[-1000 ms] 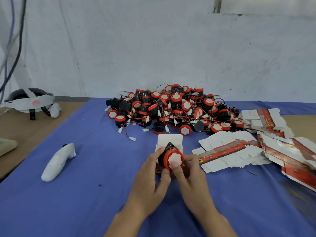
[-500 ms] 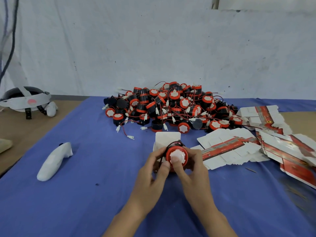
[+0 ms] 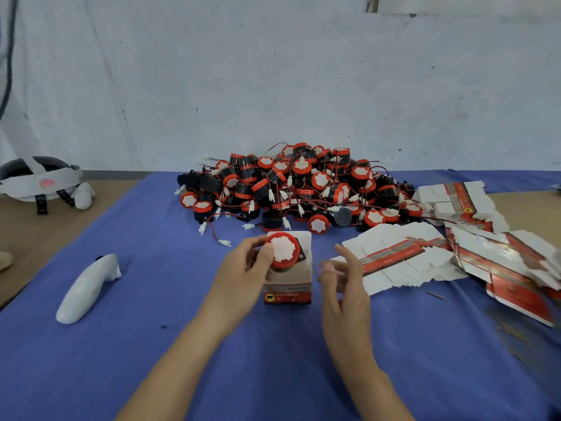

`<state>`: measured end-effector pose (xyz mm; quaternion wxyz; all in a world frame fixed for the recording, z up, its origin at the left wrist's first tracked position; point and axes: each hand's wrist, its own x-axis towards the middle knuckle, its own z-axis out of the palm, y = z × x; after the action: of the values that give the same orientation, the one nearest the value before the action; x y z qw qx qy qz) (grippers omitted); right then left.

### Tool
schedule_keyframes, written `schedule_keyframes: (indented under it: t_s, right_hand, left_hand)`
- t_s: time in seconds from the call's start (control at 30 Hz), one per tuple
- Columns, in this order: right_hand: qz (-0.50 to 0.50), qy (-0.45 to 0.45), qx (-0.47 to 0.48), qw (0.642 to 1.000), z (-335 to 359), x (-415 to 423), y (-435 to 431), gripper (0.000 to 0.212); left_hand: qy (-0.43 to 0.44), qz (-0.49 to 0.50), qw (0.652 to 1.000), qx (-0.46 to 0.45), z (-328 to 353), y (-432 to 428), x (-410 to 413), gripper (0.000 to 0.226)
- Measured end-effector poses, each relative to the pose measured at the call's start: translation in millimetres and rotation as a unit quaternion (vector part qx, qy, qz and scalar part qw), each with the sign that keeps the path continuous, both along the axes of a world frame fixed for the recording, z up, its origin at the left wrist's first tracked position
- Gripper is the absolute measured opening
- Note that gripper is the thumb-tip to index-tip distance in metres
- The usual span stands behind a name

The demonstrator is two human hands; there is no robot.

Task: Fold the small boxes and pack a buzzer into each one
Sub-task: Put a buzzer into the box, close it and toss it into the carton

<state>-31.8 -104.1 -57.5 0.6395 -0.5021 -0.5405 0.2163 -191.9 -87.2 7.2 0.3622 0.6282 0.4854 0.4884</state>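
Left hand (image 3: 246,265) grips buzzer (image 3: 283,250) at open top of folded box (image 3: 288,287), apparently not yet seated. Right hand (image 3: 343,278) just right of box, fingers loose; cannot tell whether it pinches wire. Pile (image 3: 297,189) behind box, blanks (image 3: 394,256) right of it: most packing likely left.

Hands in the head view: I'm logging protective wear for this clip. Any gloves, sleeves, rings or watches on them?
None visible. The left hand and right hand are bare: no gloves, rings or markings. The left forearm and right forearm are uncovered down to the frame's bottom edge, with no sleeve, watch or band in view.
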Motion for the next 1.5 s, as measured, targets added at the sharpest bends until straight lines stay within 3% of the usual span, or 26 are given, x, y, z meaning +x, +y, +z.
schedule_keyframes:
  t_s: [0.1,0.3,0.47,0.57,0.7,0.87,1.0,1.17,1.27,1.37,1.4,1.5]
  right_hand:
    - [0.008,0.006,-0.036,0.999,-6,3,8,0.043]
    - [0.125,-0.048,-0.132,0.982,-16,3,17,0.071]
    - [0.139,-0.085,-0.156,0.974,-22,3,26,0.077]
    - [0.141,-0.086,-0.144,0.976,-22,2,25,0.077]
    - [0.122,-0.112,-0.122,0.979,-18,1,22,0.079]
    - [0.077,-0.321,-0.073,0.941,-12,-3,14,0.079]
    - [-0.008,-0.453,-0.066,0.889,-10,-10,13,0.050]
    - [-0.033,-0.476,-0.095,0.874,-12,-13,13,0.037]
    - [-0.039,-0.483,-0.100,0.869,-11,-13,14,0.036]
    - [-0.042,-0.489,-0.115,0.864,-10,-14,14,0.035]
    - [-0.042,-0.486,-0.116,0.865,-10,-14,14,0.035]
    - [-0.037,-0.482,-0.116,0.868,-9,-13,13,0.035]
  left_hand:
    - [0.118,-0.023,0.992,-0.047,15,7,-6,0.016]
    - [0.283,-0.036,0.956,-0.065,33,14,7,0.015]
    - [0.396,-0.022,0.915,-0.078,31,36,23,0.033]
    - [0.475,-0.012,0.876,-0.087,21,43,27,0.027]
    - [0.627,0.014,0.777,-0.061,17,42,31,0.021]
    - [0.688,0.021,0.725,-0.023,15,45,38,0.011]
    - [0.685,0.051,0.726,0.030,8,40,35,0.017]
    - [0.646,0.084,0.754,0.083,-1,30,21,0.024]
    - [0.616,0.047,0.773,0.146,-16,30,4,0.028]
    - [0.465,0.021,0.870,0.164,-27,24,-13,0.028]
    - [0.427,0.019,0.888,0.168,-30,22,-17,0.030]
    - [0.401,0.007,0.901,0.165,-39,24,-28,0.034]
